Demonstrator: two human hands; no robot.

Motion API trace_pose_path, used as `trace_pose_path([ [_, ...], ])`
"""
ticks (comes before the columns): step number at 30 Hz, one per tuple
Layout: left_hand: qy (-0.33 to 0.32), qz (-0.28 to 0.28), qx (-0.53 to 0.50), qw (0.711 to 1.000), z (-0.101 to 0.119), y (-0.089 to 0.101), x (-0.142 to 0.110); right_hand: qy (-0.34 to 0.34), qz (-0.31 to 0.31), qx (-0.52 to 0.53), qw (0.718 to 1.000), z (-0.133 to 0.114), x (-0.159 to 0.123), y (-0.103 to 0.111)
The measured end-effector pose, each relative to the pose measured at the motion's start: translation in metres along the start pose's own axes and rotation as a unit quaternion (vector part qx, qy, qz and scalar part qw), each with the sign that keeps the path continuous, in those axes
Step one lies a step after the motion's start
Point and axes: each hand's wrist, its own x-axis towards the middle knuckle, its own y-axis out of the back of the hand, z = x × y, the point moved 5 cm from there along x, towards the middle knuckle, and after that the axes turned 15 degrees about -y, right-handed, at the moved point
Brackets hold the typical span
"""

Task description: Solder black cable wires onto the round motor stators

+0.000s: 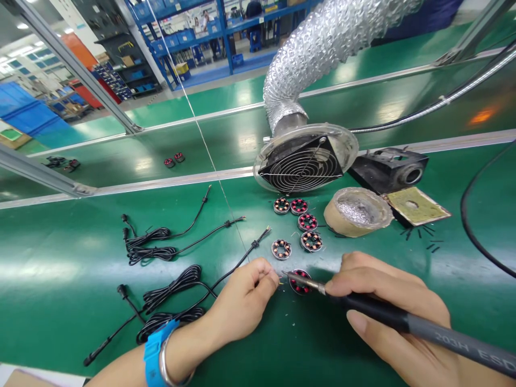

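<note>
The right hand (419,302) is wrapped around a soldering iron (379,312), and the left hand (245,295) pinches thin wire ends (281,282) between thumb and forefinger. On the desk (266,360) between them lies a red coil ring (299,289), the iron's metal end over it. Beyond sit five more rings (317,243), a round tub (342,223) and a fan (300,174).

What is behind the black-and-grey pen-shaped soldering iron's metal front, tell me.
A round, metal-rimmed ring of red coils on the glossy green tabletop, visible on both sides of the iron. The strip of ring directly behind the metal is covered.
</note>
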Motion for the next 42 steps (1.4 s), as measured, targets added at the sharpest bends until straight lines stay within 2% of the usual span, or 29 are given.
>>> trace_pose_path([
  [4, -0.007, -0.004, -0.003, 1.0, 0.001, 0.001, -0.001, 0.023, 0.023, -0.03, 0.999, 0.002, 0.001, -0.001],
  [7, -0.007, -0.017, -0.01, 1.0, 0.001, 0.0, -0.003, 0.042, 0.039, -0.073, 0.996, 0.005, 0.005, -0.012],
  [12, -0.028, -0.062, -0.02, 0.997, 0.003, -0.001, -0.003, 0.104, -0.012, -0.102, 0.989, 0.009, 0.01, -0.04],
  [14, -0.045, -0.077, 0.007, 0.996, 0.007, 0.0, -0.004, 0.128, -0.027, -0.112, 0.985, 0.01, 0.011, -0.045],
  [16, -0.056, -0.088, 0.054, 0.993, 0.012, 0.002, -0.004, 0.141, -0.015, -0.126, 0.982, 0.009, 0.011, -0.046],
  [19, -0.063, -0.087, 0.097, 0.989, 0.017, 0.005, -0.005, 0.13, 0.006, -0.13, 0.983, 0.008, 0.011, -0.043],
  [28, -0.023, -0.091, -0.069, 0.993, 0.001, -0.005, -0.002, 0.107, 0.014, -0.119, 0.987, 0.01, 0.008, -0.048],
  [31, -0.009, -0.072, -0.079, 0.994, 0.0, -0.006, -0.001, 0.11, 0.039, -0.112, 0.987, 0.007, 0.01, -0.045],
  [35, 0.005, -0.029, -0.072, 0.997, 0.001, -0.003, -0.001, 0.09, 0.035, -0.096, 0.991, 0.004, 0.009, -0.028],
  [39, 0.022, -0.026, -0.058, 0.998, 0.001, -0.003, -0.002, 0.041, 0.036, -0.1, 0.993, 0.0, 0.0, -0.003],
  [42, 0.028, -0.029, -0.048, 0.998, 0.002, -0.003, -0.001, 0.018, 0.013, -0.082, 0.996, -0.003, -0.005, 0.006],
])
